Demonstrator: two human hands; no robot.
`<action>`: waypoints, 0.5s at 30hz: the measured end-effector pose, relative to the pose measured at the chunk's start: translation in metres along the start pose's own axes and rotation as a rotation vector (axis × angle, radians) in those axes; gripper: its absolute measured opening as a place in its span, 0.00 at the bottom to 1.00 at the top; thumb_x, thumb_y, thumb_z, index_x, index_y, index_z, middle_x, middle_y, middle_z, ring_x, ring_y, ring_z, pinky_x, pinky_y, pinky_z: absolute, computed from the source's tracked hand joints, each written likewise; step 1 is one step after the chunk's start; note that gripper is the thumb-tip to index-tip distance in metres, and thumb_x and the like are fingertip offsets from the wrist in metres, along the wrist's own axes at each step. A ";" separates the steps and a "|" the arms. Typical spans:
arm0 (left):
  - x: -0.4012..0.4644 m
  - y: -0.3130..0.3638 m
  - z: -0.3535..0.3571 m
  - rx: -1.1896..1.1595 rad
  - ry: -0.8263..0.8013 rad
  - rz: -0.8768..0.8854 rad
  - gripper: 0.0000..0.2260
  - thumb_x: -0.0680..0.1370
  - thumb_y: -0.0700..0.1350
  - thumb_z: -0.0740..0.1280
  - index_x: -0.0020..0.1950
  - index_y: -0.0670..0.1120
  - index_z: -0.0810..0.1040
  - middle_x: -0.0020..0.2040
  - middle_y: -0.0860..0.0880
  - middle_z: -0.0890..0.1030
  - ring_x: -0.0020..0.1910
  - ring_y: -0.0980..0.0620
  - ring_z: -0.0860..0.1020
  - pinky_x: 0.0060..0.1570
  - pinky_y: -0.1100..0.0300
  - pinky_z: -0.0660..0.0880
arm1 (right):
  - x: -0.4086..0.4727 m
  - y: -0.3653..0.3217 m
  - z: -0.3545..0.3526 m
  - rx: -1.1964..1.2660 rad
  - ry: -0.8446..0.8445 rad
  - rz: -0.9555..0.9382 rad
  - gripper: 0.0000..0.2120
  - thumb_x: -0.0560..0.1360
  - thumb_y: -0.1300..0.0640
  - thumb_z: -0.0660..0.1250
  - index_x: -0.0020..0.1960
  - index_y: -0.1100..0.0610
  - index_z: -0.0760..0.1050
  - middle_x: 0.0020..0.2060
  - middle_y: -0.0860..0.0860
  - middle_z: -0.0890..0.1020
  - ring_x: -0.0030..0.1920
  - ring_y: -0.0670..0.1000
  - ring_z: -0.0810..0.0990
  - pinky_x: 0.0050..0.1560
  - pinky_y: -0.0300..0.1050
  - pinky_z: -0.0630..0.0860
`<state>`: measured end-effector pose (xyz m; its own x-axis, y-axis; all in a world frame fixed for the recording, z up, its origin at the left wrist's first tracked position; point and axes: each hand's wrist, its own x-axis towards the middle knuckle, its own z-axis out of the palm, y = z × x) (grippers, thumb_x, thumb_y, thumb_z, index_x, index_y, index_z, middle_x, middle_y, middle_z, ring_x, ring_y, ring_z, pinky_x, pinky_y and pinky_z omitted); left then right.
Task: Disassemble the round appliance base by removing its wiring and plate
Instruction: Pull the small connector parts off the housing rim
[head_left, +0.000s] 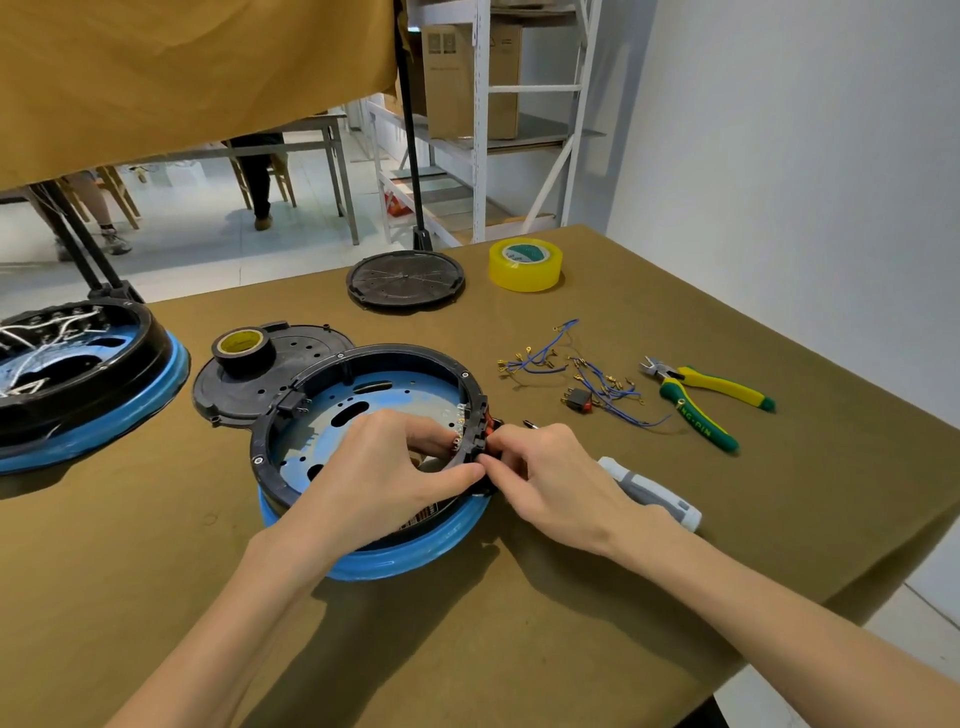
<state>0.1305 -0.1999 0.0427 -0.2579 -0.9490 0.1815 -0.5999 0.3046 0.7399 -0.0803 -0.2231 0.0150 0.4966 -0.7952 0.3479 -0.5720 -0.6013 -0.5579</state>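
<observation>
Two hands, left grip (384, 467), right grip (540, 478), pinching base rim (475, 415)

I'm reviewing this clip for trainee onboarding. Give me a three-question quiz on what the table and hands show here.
1. True or false: the pliers are held in the right hand.
2. Which item sits on the black plate behind the round base? A) black tape roll B) pliers C) screwdriver
3. Fill in: the loose wires lying on the table are ____ in colour.

Key: 1 false, they lie on the table; 2 A, the black tape roll; 3 blue.
</observation>
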 end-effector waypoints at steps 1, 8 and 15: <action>0.001 0.000 0.001 0.006 0.002 0.000 0.09 0.74 0.55 0.76 0.53 0.57 0.88 0.43 0.63 0.86 0.45 0.64 0.84 0.47 0.62 0.83 | 0.001 0.000 -0.001 -0.009 -0.007 -0.008 0.08 0.82 0.54 0.65 0.49 0.57 0.80 0.33 0.47 0.80 0.33 0.47 0.75 0.35 0.34 0.66; 0.004 -0.001 0.002 0.037 0.027 -0.022 0.09 0.73 0.56 0.77 0.49 0.55 0.88 0.41 0.62 0.86 0.43 0.64 0.83 0.46 0.60 0.83 | 0.002 0.001 -0.005 -0.109 -0.057 -0.062 0.09 0.84 0.53 0.63 0.52 0.58 0.78 0.37 0.49 0.81 0.35 0.47 0.76 0.39 0.46 0.73; 0.005 -0.001 0.001 0.095 0.043 -0.035 0.12 0.71 0.59 0.76 0.50 0.55 0.87 0.42 0.61 0.85 0.45 0.67 0.82 0.46 0.63 0.82 | 0.002 -0.001 -0.002 -0.051 -0.003 -0.035 0.07 0.83 0.54 0.65 0.52 0.57 0.79 0.34 0.43 0.79 0.35 0.45 0.78 0.40 0.37 0.70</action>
<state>0.1291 -0.2051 0.0423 -0.2047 -0.9610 0.1859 -0.6774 0.2761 0.6818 -0.0802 -0.2247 0.0177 0.5188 -0.7734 0.3644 -0.5869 -0.6321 -0.5060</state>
